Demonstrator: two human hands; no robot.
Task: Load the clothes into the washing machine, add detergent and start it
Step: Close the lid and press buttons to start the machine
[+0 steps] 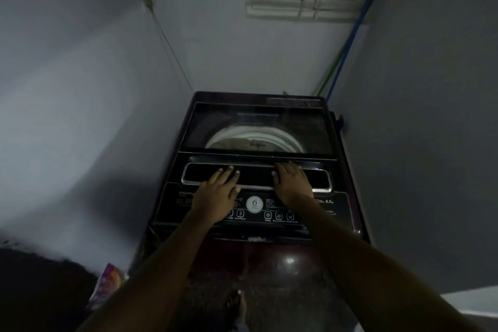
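Your washing machine [256,164] stands in the far corner between the walls, its glass lid [256,127] down, the pale drum rim showing through it. Your left hand [215,193] lies flat with fingers spread on the lid's chrome-edged handle panel [256,176], gripping nothing. Your right hand [292,183] lies flat beside it, fingers together. A round dial [254,204] sits between your wrists. A colourful packet [107,283] stands near left on the floor.

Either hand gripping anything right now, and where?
Nothing is gripped. The left hand and right hand lie flat, palms down, on the closed lid's front handle panel.
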